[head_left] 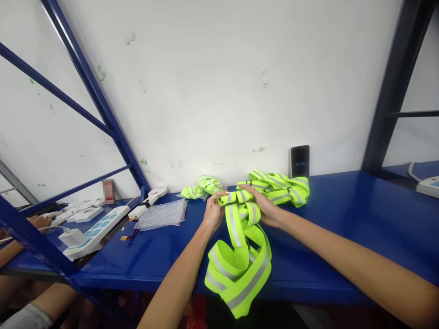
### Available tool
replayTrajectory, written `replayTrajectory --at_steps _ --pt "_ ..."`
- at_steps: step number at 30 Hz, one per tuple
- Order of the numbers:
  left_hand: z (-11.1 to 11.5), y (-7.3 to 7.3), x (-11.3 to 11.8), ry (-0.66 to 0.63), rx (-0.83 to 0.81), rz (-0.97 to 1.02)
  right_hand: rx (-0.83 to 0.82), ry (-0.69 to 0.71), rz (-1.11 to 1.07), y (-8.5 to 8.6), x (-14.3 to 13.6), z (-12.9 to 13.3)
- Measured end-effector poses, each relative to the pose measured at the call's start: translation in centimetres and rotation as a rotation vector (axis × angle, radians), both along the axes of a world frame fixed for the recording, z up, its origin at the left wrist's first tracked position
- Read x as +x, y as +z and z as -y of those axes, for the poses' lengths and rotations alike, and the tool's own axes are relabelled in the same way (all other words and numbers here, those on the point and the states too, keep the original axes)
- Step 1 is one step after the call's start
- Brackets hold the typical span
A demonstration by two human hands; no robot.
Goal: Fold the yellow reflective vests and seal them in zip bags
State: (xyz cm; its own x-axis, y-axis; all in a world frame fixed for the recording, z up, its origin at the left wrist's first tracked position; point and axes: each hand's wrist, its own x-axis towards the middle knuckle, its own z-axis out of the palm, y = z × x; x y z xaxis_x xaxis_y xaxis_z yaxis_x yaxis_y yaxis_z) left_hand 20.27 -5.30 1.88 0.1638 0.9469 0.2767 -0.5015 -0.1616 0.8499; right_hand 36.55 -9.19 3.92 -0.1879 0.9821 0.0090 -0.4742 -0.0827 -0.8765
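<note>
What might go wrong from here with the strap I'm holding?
The lime-yellow strap with silver stripes hangs in loose, crossing loops below your left hand and right hand, so it may twist or knot. Its slack could snag on the matching pile of straps close behind. Shifting that pile might knock the upright black phone over.

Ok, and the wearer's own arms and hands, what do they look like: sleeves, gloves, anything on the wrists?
Left hand and right hand are bare, no gloves. No sleeve shows on either forearm, and I see no watch, band or markings.
</note>
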Motion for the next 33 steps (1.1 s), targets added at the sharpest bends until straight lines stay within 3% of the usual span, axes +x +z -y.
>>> replayTrajectory --at_steps 4,8,10,14,18,21,29,33 --pt "0.3 0.3 0.0 0.021 -0.004 -0.046 0.009 -0.077 -0.108 -0.8 -0.3 -0.8" --pt "1.3 0.8 0.1 -0.225 0.038 -0.022 0.042 -0.174 -0.151 -0.7 -0.1 -1.1" --pt "1.6 0.8 0.3 -0.275 0.029 -0.012 0.051 -0.188 -0.13 -0.5 0.1 -0.9" --pt "1.1 -0.2 0.6 -0.145 -0.02 -0.079 0.123 -0.195 0.015 -0.8 0.2 -0.7" --pt "0.3 -1.6 1.0 -0.046 0.044 -0.126 0.288 -0.42 0.259 -1.4 -0.5 -0.5" --pt "0.2 -2.0 1.5 -0.064 0.048 -0.082 0.405 -0.515 0.386 -1.2 -0.8 -0.1" --pt "1.4 0.4 1.6 -0.154 -0.06 0.049 0.501 -0.426 0.478 -0.5 0.1 -0.2" --pt "1.6 1.3 0.8 -0.222 -0.035 0.035 0.388 -0.418 0.35 -0.7 0.3 -1.2"
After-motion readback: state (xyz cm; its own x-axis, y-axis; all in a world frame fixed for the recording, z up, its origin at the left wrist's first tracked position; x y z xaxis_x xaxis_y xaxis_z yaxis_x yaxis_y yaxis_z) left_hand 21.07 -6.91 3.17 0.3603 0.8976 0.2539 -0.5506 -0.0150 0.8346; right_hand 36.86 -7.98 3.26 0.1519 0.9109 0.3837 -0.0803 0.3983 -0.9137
